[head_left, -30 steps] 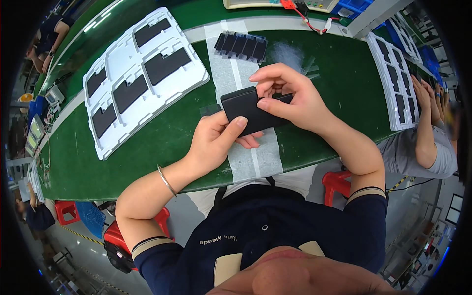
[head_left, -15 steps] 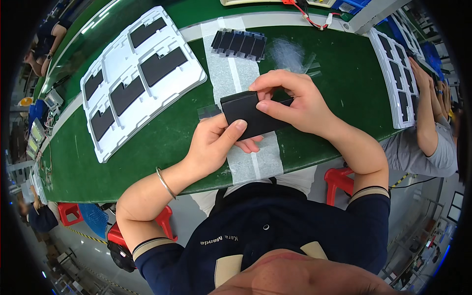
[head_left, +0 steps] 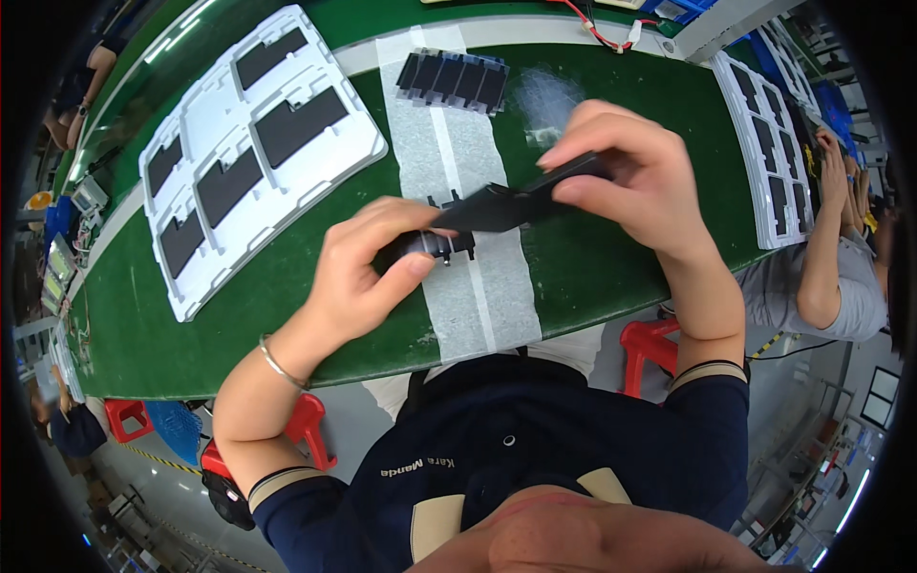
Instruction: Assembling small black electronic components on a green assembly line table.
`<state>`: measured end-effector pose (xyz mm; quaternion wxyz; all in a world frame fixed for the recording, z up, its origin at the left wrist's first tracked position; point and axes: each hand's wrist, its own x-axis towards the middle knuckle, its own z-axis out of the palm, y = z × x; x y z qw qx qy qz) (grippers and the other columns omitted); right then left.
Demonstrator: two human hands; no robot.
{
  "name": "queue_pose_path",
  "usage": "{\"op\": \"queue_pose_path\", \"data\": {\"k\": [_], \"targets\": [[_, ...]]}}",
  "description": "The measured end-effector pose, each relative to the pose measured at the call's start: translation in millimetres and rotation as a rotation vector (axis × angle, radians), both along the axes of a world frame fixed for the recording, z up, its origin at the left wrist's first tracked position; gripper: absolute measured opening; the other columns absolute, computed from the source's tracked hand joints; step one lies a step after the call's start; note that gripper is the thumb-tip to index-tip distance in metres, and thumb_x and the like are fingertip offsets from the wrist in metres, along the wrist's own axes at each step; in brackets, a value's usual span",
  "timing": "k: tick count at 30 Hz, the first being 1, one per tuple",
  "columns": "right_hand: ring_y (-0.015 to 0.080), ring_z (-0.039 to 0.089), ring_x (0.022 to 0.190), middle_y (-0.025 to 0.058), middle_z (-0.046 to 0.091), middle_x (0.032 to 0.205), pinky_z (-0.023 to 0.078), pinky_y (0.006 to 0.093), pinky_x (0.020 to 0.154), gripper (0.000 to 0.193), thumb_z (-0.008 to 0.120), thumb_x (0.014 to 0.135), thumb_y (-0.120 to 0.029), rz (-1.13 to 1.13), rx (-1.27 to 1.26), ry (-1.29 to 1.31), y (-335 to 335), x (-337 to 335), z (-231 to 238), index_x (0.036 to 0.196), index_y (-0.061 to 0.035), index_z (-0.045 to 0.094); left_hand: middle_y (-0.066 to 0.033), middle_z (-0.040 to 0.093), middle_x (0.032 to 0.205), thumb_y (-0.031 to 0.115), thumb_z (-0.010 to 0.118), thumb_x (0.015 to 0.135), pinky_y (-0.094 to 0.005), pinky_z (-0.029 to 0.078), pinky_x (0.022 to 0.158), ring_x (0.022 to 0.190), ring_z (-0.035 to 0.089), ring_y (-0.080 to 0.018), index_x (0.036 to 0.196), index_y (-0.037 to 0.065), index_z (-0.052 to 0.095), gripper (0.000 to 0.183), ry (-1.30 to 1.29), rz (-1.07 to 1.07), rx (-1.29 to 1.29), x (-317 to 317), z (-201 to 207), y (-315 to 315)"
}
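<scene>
My right hand (head_left: pixel 638 172) pinches a flat black panel (head_left: pixel 487 212) between thumb and fingers. The panel is tilted above the table, with a bend or fold near its middle. My left hand (head_left: pixel 358 267) is curled around a small dark piece with clear film (head_left: pixel 435 245), just below the panel's left end. Its fingers also lie at the panel's edge; whether they grip it is unclear. Narrow dark tabs stick out past that piece over the pale cloth strip (head_left: pixel 497 315). Farther off, a row of black pieces on clear film (head_left: pixel 453 81) lies across the cloth.
A white molded tray (head_left: pixel 212 105) with black panels in its recesses stands at the left. Crumpled clear film (head_left: pixel 547 100) lies on the green table (head_left: pixel 602 286) beyond my right hand. Another white tray (head_left: pixel 764 181) is at the right, near a co-worker's arms (head_left: pixel 829 210).
My hands have moved apart, and the panel has gone from facing me to tilted, held mainly by the right hand. The left hand has shifted left and now has the small dark piece.
</scene>
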<state>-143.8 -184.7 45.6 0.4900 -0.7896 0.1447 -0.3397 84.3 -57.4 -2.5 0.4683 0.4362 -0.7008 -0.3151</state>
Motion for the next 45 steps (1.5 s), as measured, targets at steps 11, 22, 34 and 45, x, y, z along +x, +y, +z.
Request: {"op": "queue_pose_path", "data": {"k": [11,22,34,45], "targets": [[0.0181,0.050,0.072,0.0034,0.052,0.082,0.040,0.0301,0.057,0.037,0.072,0.056,-0.022,0.204,-0.783,0.410,13.3,-18.6,-30.7,0.086,-0.0049,0.061,-0.0125,0.053,0.116,0.016,0.068,0.062,-0.0389,0.043,0.091,0.111,0.048,-0.0289,0.103,-0.004,0.057,0.047,-0.621,-0.174,-0.034,-0.1,3.8,5.5],[0.0350,0.038,0.119,0.0167,0.039,0.131,0.035,0.0464,0.091,0.090,0.077,0.045,-0.035,0.258,-0.411,0.786,-4.2,-18.6,-28.9,0.124,-0.0058,0.047,-0.0185,0.052,0.119,0.017,0.069,0.058,-0.0404,0.048,0.087,0.109,0.049,-0.0381,0.100,-0.006,0.060,0.048,-0.618,-0.217,-0.002,5.4,-4.1,3.0],[0.0308,0.044,0.103,0.0161,0.045,0.122,0.037,0.0434,0.083,0.080,0.074,0.043,-0.038,0.227,-0.395,0.631,10.5,-4.9,-43.5,0.116,-0.0107,0.057,-0.0141,0.056,0.115,0.012,0.060,0.071,-0.0328,0.050,0.083,0.110,0.049,-0.0308,0.095,-0.002,0.063,0.028,-0.639,-0.164,0.023,3.0,-4.0,0.4],[0.0296,0.046,0.101,0.0154,0.046,0.121,0.041,0.0404,0.082,0.079,0.071,0.044,-0.038,0.209,-0.413,0.628,13.2,-3.3,-45.2,0.116,-0.0109,0.057,-0.0130,0.057,0.113,0.008,0.057,0.072,-0.0311,0.050,0.083,0.108,0.051,-0.0298,0.093,-0.001,0.064,0.023,-0.631,-0.145,0.001,2.1,-5.9,0.5]]}}
